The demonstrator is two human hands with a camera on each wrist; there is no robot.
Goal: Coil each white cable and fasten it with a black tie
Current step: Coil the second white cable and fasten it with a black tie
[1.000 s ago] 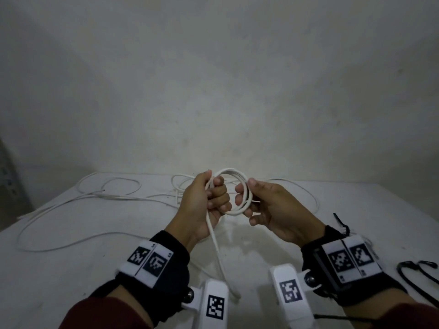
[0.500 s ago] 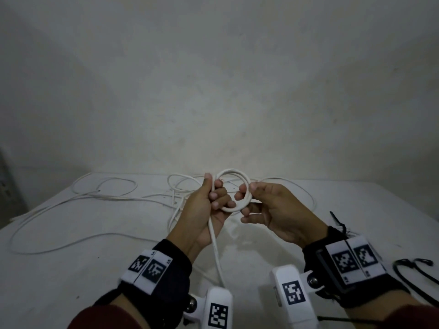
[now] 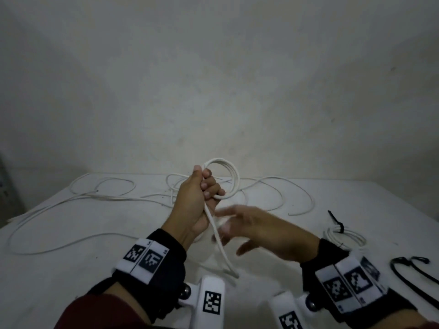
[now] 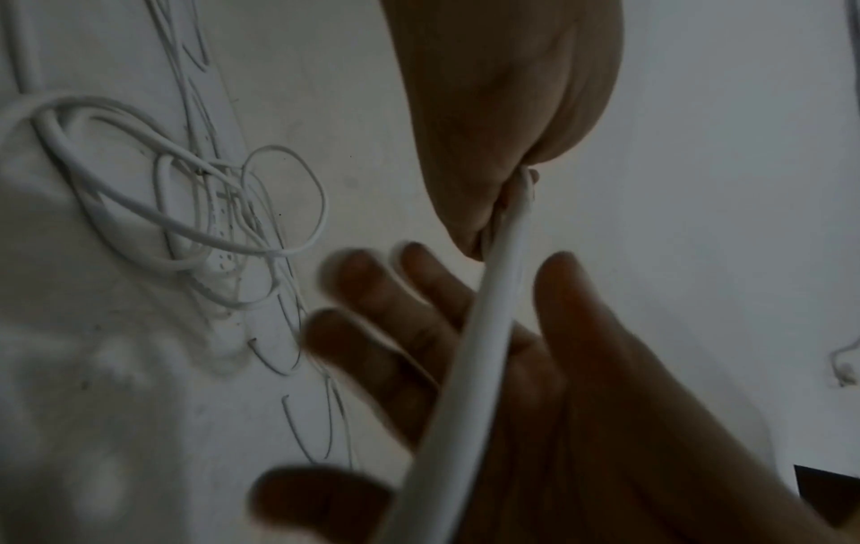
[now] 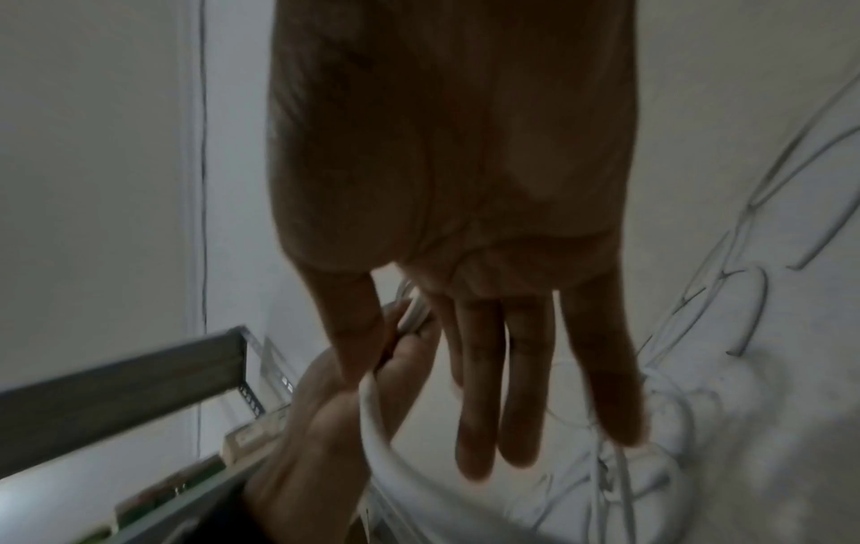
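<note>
My left hand grips a small coil of white cable and holds it upright above the table. The cable's loose tail hangs down from the fist towards me. My right hand is blurred, just below the left hand, with its fingers spread and holding nothing. In the left wrist view the tail crosses in front of the right hand's fingers. In the right wrist view the right hand's fingers point straight down beside the cable.
A finished coil with a black tie lies at the right. Loose black ties lie near the right edge. Several loose white cables sprawl over the left and back of the table. A bare wall stands behind.
My right hand has let go of the coil and dropped below the left hand with its fingers spread. The left hand keeps hold of the coil, now slightly higher.
</note>
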